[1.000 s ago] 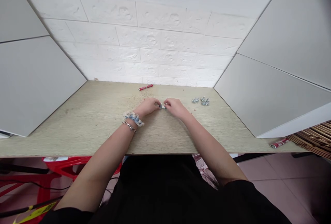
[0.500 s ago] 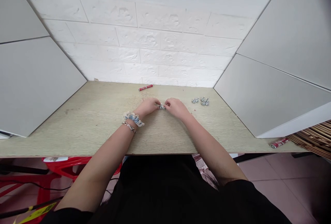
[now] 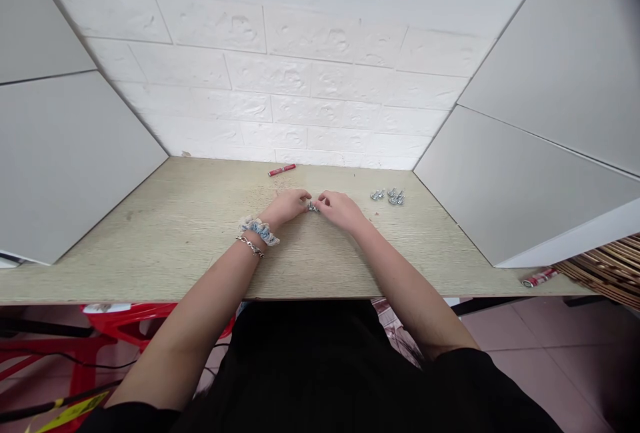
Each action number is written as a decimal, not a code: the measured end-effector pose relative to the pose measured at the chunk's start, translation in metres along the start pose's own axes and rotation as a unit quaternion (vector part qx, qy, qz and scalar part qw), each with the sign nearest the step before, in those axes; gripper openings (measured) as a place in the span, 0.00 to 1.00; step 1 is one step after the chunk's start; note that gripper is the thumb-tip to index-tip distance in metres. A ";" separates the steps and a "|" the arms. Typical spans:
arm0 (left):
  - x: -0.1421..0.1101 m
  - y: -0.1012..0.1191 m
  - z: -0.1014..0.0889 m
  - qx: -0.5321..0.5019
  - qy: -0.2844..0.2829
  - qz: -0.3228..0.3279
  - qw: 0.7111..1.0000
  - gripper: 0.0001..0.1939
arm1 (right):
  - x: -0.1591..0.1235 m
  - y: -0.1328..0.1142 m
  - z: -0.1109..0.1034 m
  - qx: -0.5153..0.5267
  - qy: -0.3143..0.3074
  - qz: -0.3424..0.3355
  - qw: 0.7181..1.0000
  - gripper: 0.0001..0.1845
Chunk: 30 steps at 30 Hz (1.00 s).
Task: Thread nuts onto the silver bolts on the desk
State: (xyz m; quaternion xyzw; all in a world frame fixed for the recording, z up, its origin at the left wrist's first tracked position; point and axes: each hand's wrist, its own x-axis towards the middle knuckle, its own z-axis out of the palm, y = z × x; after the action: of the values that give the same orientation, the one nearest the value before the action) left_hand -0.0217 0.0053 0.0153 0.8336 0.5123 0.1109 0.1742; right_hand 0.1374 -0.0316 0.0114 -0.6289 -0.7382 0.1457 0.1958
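Small silvery bolts (image 3: 313, 207) with wide round bases stand on the wooden table, between my two hands; the fingers partly cover them. My left hand (image 3: 291, 205) comes in from the left, its thumb and forefinger bent round the left side of the bolts. From the right, my right hand (image 3: 340, 207) pinches at their other side with thumb and fingertips. Farther right on the table, a group of similar bolts (image 3: 397, 197) stands with shanks up, and a smaller group (image 3: 377, 195) is just left of it.
A red marker-like stick (image 3: 282, 170) lies near the white brick-patterned wall (image 3: 290, 76). Grey panels (image 3: 530, 179) flank the table (image 3: 200, 246). At the right front edge lie another red cylinder (image 3: 540, 277) and a woven brown item (image 3: 605, 266). A red stool (image 3: 127, 323) stands below.
Both hands stay at nearly the same spot over the bolts. Their fingers have shifted only slightly; the bolt groups on the right have not moved.
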 end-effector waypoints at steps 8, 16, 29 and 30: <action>-0.001 0.000 0.000 0.002 0.009 -0.011 1.000 0.21 | 0.005 0.028 -0.035 -0.065 0.139 0.168 0.974 0.17; -0.002 0.002 0.000 -0.003 0.004 -0.013 1.000 0.20 | 0.006 0.072 -0.051 -0.096 0.075 0.332 0.935 0.15; -0.001 0.002 0.000 0.007 0.008 -0.010 1.000 0.21 | 0.010 0.035 -0.023 0.012 0.013 0.058 0.998 0.12; -0.001 0.001 0.001 0.010 0.007 -0.009 1.000 0.21 | 0.009 0.029 -0.020 0.039 -0.003 0.029 0.999 0.11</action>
State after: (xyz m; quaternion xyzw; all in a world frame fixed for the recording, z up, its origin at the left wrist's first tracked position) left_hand -0.0206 0.0040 0.0151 0.8299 0.5221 0.1103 0.1630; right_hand 0.1709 -0.0189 0.0166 -0.6414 -0.7140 0.1817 0.2137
